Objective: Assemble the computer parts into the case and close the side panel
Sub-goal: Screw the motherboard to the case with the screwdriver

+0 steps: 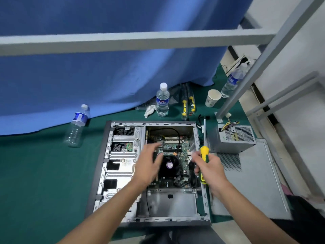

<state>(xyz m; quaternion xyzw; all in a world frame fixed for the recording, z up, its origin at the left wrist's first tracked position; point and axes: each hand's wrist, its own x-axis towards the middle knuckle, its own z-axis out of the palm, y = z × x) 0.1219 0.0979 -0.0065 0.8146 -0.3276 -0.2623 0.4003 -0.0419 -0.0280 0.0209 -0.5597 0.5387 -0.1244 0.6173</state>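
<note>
An open computer case (pixel 103 166) lies flat on a green mat, its motherboard (pixel 182 148) and black CPU fan (pixel 169 165) exposed. My left hand (pixel 149 164) hovers over the fan with fingers spread and holds nothing. My right hand (pixel 210 169) grips a yellow-and-green screwdriver (pixel 204 154) by the handle; its shaft points away from me along the case's right wall. A grey power supply (pixel 233 138) with loose wires stands outside the case at the right. The grey side panel (pixel 253 182) lies flat beside it.
Water bottles stand behind the case (pixel 162 100), at the left (pixel 77 125) and at the back right (pixel 232 81), next to a paper cup (pixel 212 97). Yellow-handled tools (pixel 188 104) and a crumpled tissue (pixel 149 110) lie beyond the case. A metal frame bar (pixel 123 42) crosses overhead.
</note>
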